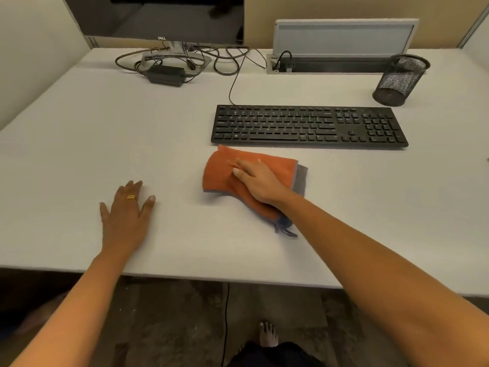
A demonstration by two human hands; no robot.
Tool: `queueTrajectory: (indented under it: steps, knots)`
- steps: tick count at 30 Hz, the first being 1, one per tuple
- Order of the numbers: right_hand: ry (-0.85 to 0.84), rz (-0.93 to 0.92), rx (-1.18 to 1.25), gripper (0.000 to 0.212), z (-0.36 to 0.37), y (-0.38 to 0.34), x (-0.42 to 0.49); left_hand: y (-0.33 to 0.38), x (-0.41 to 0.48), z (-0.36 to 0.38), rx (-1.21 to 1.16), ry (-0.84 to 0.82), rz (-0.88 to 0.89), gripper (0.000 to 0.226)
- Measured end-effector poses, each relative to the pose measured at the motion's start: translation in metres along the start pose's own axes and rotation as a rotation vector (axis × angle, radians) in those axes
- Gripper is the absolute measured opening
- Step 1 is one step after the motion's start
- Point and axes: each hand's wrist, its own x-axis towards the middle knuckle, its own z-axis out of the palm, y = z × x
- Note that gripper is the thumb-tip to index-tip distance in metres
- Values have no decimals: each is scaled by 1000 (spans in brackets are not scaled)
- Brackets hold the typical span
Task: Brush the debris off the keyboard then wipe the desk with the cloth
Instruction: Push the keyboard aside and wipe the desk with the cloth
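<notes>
An orange cloth (221,172) with a grey underside lies on the white desk (79,133), just in front of the black keyboard (308,126). My right hand (258,180) presses flat on the cloth with its fingers straight, pointing left. My left hand (126,211) rests flat on the bare desk to the left, fingers spread, with a gold ring on one finger. The keyboard sits square to the desk edge, its cable running back toward the monitor. No brush is in view.
A monitor (158,17) on its stand is at the back, with a power brick (166,74) and tangled cables beneath. A black mesh pen cup (399,79) stands at the back right beside a cable tray (344,38). The desk's front edge is near my arms.
</notes>
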Motion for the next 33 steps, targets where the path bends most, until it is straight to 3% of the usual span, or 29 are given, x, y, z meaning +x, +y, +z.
queueTrajectory:
  steps: [5,9,19,22,28,33]
  knots:
    - [-115,-150,-107,44,42,-30,-13,0,-8,0,38,70,-23,50]
    - [-86,-195,-357,57,55,-30,-55,1,-8,0,51,70,-26,50]
    - [221,286,-562,65,0,38,-168,54,-22,21,48,-42,96,51]
    - [361,348,-632,50,-20,58,-227,79,-28,30,40,-72,163,51]
    - [285,430,-337,26,-30,100,-339,120,-36,43,31,-109,269,50]
    - [652,378,-169,12,-52,94,-346,144,-47,49,26,-122,339,51]
